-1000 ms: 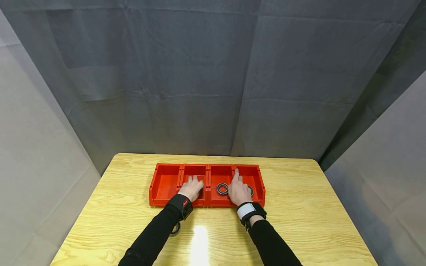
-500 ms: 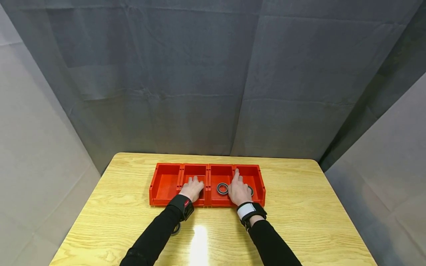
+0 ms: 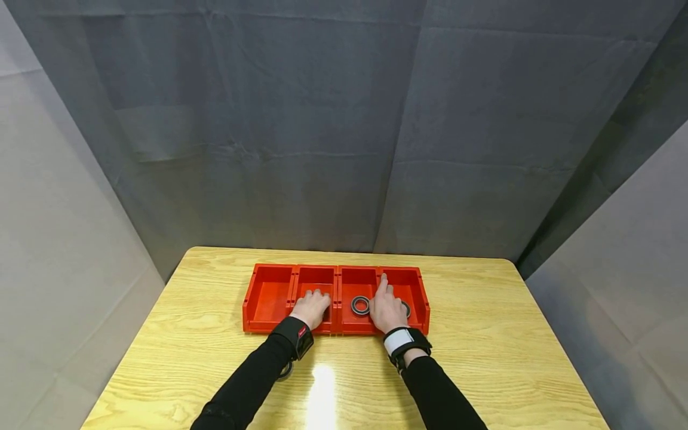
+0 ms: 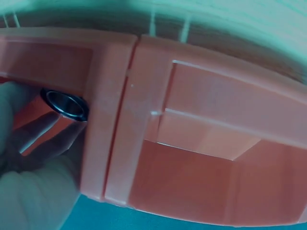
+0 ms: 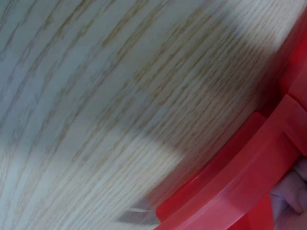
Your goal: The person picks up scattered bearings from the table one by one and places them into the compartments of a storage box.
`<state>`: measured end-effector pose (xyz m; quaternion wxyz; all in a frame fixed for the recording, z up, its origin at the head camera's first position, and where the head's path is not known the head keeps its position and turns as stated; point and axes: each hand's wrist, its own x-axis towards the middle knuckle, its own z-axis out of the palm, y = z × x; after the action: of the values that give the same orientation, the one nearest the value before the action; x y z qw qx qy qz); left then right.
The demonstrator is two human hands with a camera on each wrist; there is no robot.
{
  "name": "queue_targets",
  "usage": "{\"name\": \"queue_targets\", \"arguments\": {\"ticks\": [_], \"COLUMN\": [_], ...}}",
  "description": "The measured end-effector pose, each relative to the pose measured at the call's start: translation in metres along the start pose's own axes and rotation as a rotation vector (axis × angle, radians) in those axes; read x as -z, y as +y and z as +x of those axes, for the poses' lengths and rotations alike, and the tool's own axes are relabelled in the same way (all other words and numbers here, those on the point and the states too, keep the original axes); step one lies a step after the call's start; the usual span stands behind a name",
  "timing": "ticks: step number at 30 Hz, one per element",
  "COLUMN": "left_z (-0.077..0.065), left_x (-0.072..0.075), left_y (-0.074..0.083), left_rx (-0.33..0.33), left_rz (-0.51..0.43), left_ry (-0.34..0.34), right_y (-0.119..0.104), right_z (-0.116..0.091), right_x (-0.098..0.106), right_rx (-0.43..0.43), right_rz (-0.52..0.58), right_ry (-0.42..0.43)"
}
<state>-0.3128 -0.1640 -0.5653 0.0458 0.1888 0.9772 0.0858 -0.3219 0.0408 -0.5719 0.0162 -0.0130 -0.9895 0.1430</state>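
A row of joined red bins (image 3: 267,325) stands on the table. In the second bin from the left is my left hand (image 3: 310,308). The left wrist view shows its thumb and fingers around a tilted dark ball bearing (image 4: 66,104) close to the bin wall. My right hand (image 3: 388,309) lies over the divider between the third and fourth bins, index finger extended along it, other fingers bent. A second ball bearing (image 3: 360,305) lies flat in the third bin. Another bearing (image 3: 406,309) peeks out beside the right hand in the fourth; I cannot tell whether the fingers grip it.
One more ring (image 3: 286,371) sits on the wooden table (image 3: 484,334), partly hidden under the left forearm. Grey cloth (image 3: 301,119) hangs behind the table, and pale panels (image 3: 634,251) flank it. The first bin from the left shows a bare floor.
The left hand's fingers have drawn slightly down toward the front of the second bin. The right hand keeps its place; the whole view has shifted a little.
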Motion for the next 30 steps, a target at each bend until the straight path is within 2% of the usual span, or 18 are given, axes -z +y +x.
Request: {"name": "queue_targets", "arguments": {"ticks": [9,19,23,30], "left_z": [-0.005,-0.006,-0.009,-0.015], "left_x": [0.006,0.011,0.014,0.019], "left_y": [0.001,-0.006,-0.007,-0.012], "left_rx": [-0.028,-0.108,-0.131,-0.122], "left_rz": [-0.010,0.006,0.009,-0.018], "left_ry": [0.063,0.172,0.182,0.205], "right_y": [0.001,-0.001,-0.002,-0.001], "right_z": [0.001,-0.001,0.000,0.001], "right_x": [-0.003,0.001,0.002,0.000], "right_rx": [0.006,0.000,-0.012,-0.014], "right_rz": [0.007,0.009,0.007,0.011], "right_ry": [0.012,0.007,-0.004,0.001]}}
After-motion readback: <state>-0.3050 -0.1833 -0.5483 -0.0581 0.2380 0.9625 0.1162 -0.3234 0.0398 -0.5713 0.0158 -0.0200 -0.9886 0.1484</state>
